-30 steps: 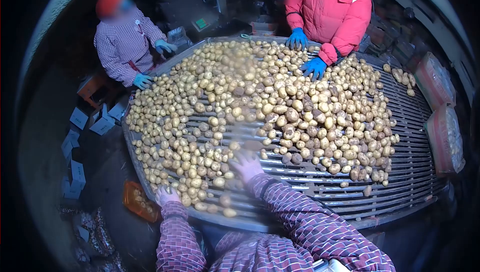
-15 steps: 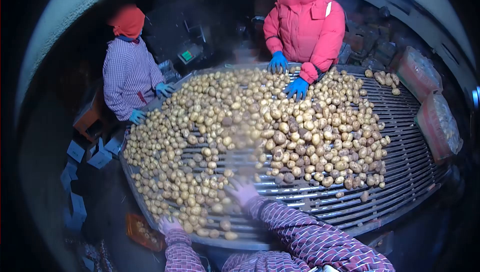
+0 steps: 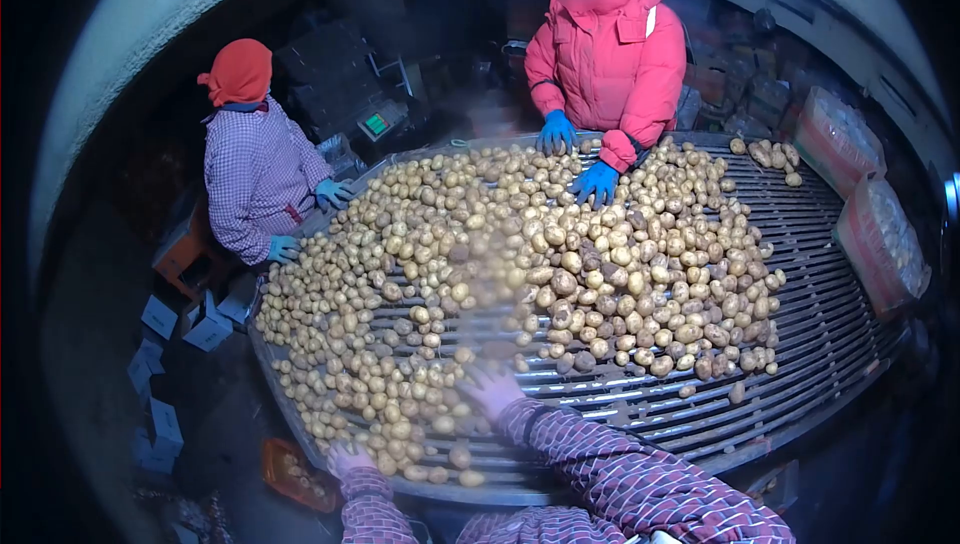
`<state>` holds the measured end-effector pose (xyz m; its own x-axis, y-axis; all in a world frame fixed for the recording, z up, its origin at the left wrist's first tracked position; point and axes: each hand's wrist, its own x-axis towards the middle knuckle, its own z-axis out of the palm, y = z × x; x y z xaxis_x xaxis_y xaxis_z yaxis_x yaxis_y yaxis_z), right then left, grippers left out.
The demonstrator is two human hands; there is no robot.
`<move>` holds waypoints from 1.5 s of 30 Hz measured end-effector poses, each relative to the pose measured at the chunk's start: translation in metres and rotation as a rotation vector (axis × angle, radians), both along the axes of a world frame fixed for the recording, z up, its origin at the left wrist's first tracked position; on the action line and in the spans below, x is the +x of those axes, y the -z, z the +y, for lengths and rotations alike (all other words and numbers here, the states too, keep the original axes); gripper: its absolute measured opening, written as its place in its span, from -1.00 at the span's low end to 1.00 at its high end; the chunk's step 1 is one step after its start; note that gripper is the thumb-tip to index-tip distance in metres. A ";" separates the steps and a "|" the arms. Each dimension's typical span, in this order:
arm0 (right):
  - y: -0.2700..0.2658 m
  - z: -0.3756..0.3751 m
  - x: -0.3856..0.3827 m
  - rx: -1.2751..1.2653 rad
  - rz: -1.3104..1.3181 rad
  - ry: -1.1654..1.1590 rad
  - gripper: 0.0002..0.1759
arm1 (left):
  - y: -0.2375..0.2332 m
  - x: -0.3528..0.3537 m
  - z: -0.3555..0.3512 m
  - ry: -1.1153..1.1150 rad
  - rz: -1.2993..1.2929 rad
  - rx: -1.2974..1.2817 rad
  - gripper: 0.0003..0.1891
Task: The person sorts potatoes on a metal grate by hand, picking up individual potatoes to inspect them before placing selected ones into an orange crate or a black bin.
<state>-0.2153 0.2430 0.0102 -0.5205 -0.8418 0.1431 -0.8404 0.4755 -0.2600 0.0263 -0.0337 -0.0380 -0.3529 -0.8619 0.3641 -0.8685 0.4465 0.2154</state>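
Note:
A broad heap of potatoes (image 3: 400,244) covers much of a slatted metal sorting table (image 3: 810,324). My right hand (image 3: 490,391) reaches over the bare slats near the front, fingers spread, beside the right edge of the front potatoes. A hazy patch in the view softens its outline. At the table's front left rim is my left hand (image 3: 350,459), with its fingers apart and pointing toward the nearest potatoes. Neither hand shows a potato in its grasp. Both my sleeves are patterned purple.
Across the table, a person in a red jacket (image 3: 605,64) has blue-gloved hands on the potatoes. Another person in a checked top (image 3: 255,169) stands at the left rim. Filled bags (image 3: 880,244) lie at the right edge. An orange crate (image 3: 298,474) sits below the front left corner.
The view has shifted slightly. The person at the left has turned their head away. My hands keep nearly the same places over the table.

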 end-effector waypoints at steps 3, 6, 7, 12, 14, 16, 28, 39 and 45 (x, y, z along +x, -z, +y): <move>0.000 0.000 -0.001 -0.005 0.019 0.001 -0.34 | 0.002 0.000 -0.002 0.007 0.007 0.035 -0.65; -0.001 0.001 0.000 -0.026 0.035 0.005 -0.35 | -0.001 0.002 -0.003 0.022 -0.029 0.071 -0.59; -0.005 0.000 0.000 -0.031 0.021 0.010 -0.35 | -0.009 -0.001 -0.001 0.024 -0.075 0.089 -0.55; -0.004 -0.008 0.000 -0.161 -0.129 0.075 -0.36 | -0.022 -0.003 0.008 0.017 -0.091 0.106 -0.51; -0.009 -0.012 -0.023 -0.226 -0.447 0.119 -0.37 | -0.014 0.000 0.004 0.033 -0.077 0.073 -0.52; -0.029 -0.001 -0.070 -0.341 -0.407 0.124 -0.42 | -0.013 0.000 0.003 0.052 -0.086 0.078 -0.52; -0.059 0.075 -0.156 0.041 -0.230 0.622 -0.40 | -0.029 -0.007 0.012 -0.045 -0.136 0.184 -0.50; -0.025 0.143 -0.124 -0.589 -0.845 0.638 -0.65 | -0.024 -0.005 0.004 -0.019 -0.216 0.246 -0.51; -0.005 0.154 -0.089 -0.602 -1.155 0.436 -0.75 | -0.047 -0.017 0.032 0.276 0.067 0.207 -0.45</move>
